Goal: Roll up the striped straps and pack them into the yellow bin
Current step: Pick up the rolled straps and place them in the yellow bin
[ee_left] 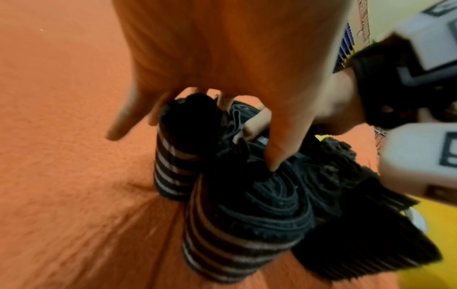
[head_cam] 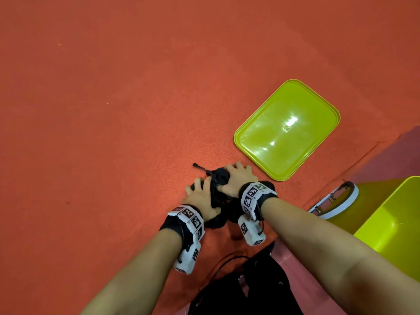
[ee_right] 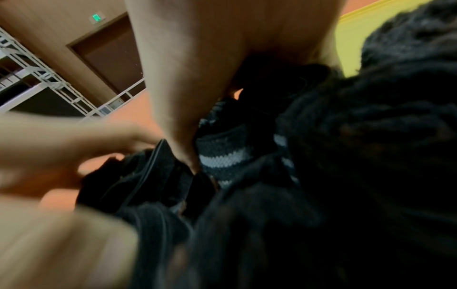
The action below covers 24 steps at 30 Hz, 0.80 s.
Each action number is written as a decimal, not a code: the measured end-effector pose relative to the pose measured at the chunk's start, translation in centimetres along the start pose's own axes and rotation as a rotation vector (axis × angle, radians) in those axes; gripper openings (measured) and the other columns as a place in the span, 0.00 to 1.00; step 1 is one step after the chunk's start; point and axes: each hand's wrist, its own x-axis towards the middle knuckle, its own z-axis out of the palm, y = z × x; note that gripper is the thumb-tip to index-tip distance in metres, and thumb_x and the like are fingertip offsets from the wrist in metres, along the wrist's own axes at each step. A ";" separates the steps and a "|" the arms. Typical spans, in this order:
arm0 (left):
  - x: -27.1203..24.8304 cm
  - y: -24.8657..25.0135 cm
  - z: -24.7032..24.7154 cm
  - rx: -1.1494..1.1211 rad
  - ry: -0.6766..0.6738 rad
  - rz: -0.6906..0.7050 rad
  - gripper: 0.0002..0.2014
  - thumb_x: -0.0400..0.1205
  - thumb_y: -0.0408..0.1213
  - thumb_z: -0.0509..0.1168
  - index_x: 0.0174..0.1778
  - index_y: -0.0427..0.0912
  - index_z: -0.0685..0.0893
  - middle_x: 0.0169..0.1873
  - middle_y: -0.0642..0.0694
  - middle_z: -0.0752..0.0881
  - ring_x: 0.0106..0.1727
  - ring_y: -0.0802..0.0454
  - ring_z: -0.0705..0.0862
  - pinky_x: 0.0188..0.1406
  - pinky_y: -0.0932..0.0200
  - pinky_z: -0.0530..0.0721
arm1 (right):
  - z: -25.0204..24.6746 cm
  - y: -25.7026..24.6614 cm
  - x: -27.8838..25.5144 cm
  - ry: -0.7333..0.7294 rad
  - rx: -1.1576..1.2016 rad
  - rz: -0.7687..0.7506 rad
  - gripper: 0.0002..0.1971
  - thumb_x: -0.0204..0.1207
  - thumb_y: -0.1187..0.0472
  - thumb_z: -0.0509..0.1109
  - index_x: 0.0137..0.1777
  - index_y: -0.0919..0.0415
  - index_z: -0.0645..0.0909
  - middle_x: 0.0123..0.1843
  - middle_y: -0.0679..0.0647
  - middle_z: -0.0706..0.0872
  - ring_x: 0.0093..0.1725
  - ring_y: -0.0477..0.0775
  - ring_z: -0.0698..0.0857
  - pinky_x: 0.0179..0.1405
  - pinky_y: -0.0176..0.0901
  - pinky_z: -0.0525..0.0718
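Note:
Several rolled black straps with pale stripes (ee_left: 230, 224) stand on end in a tight cluster on the red carpet, seen as a dark bunch (head_cam: 221, 177) in the head view. My left hand (head_cam: 197, 190) clasps the cluster from the left, its thumb (ee_left: 274, 156) pressing into the top of a roll. My right hand (head_cam: 238, 176) grips it from the right, curled over one roll, with its thumb (ee_right: 178, 136) wedged beside a striped roll (ee_right: 222, 158). The yellow bin (head_cam: 397, 212) stands open at the right edge.
The bin's yellow lid (head_cam: 286, 130) lies flat on the carpet just beyond my right hand. A white sandal (head_cam: 336, 201) lies between my right forearm and the bin. Black fabric with cords (head_cam: 261, 287) lies below my arms.

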 end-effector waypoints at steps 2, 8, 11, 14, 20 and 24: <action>-0.4 0.3 0.5 0.015 -0.069 -0.066 0.55 0.67 0.61 0.72 0.81 0.53 0.42 0.80 0.47 0.41 0.80 0.32 0.48 0.70 0.27 0.65 | -0.1 0.0 0.1 -0.013 -0.014 0.004 0.34 0.67 0.36 0.69 0.71 0.48 0.67 0.71 0.53 0.67 0.71 0.65 0.65 0.60 0.62 0.78; 0.1 0.6 -0.4 0.134 -0.277 -0.089 0.71 0.59 0.59 0.80 0.80 0.54 0.28 0.77 0.49 0.23 0.81 0.31 0.35 0.70 0.19 0.57 | 0.2 0.1 -0.1 0.000 -0.022 0.001 0.36 0.67 0.35 0.68 0.72 0.48 0.64 0.75 0.54 0.63 0.73 0.65 0.62 0.60 0.62 0.78; 0.0 0.8 -0.2 0.155 -0.283 -0.115 0.72 0.59 0.58 0.81 0.79 0.55 0.26 0.76 0.51 0.20 0.80 0.31 0.35 0.69 0.18 0.57 | 0.0 0.0 -0.3 -0.005 -0.020 0.003 0.35 0.67 0.35 0.69 0.71 0.49 0.65 0.75 0.54 0.63 0.73 0.65 0.63 0.60 0.62 0.79; -0.4 1.2 0.2 0.143 -0.261 -0.134 0.68 0.63 0.56 0.79 0.79 0.54 0.26 0.76 0.50 0.22 0.81 0.31 0.38 0.71 0.23 0.61 | 0.0 0.0 -0.4 -0.013 -0.016 0.002 0.35 0.66 0.36 0.69 0.71 0.48 0.65 0.76 0.53 0.63 0.74 0.65 0.62 0.60 0.63 0.79; -0.8 1.5 0.8 0.071 -0.252 -0.135 0.72 0.60 0.63 0.78 0.77 0.53 0.23 0.74 0.50 0.18 0.80 0.30 0.34 0.71 0.21 0.59 | 0.3 0.2 -0.5 0.005 -0.008 -0.007 0.35 0.66 0.37 0.71 0.70 0.49 0.66 0.72 0.53 0.65 0.72 0.64 0.63 0.58 0.63 0.80; -0.8 1.9 1.6 0.152 -0.204 -0.165 0.75 0.55 0.66 0.78 0.76 0.52 0.21 0.72 0.49 0.15 0.79 0.30 0.29 0.68 0.16 0.55 | 0.3 0.0 -0.5 0.003 0.000 0.005 0.35 0.65 0.37 0.71 0.69 0.49 0.66 0.71 0.53 0.65 0.71 0.63 0.63 0.58 0.63 0.80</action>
